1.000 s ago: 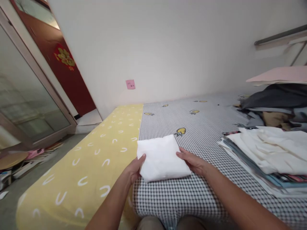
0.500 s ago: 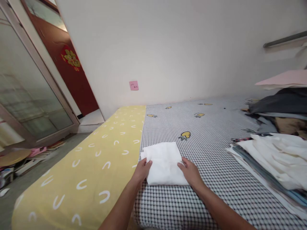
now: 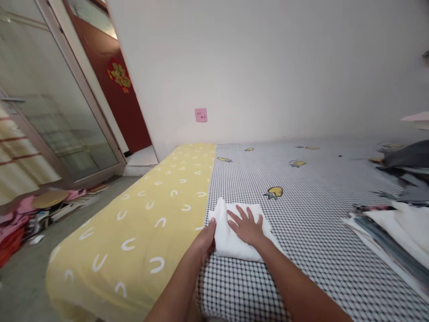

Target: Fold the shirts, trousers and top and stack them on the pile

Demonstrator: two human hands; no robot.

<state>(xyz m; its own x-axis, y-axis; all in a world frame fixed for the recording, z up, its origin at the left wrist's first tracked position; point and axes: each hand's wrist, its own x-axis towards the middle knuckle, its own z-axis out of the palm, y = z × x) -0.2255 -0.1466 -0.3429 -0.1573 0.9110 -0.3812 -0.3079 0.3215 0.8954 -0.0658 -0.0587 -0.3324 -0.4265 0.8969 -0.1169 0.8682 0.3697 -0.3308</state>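
Note:
A folded white cloth lies on the black-and-white checked bedding, near the front edge. My left hand grips the cloth's left side, with the thumb on top and the other fingers hidden beneath or behind it. The cloth's left part stands up in a small peak beside that hand. On top of the cloth, my right hand rests flat with its fingers spread.
Stacked folded clothes lie at the right, with dark garments behind them. Yellow patterned bedding covers the left side. A pink note is on the wall. Assorted items sit on the floor at far left.
My right hand has moved from the cloth's right edge onto its top, fingers now spread. The cloth's left side has been raised by my left hand. The view has turned slightly left.

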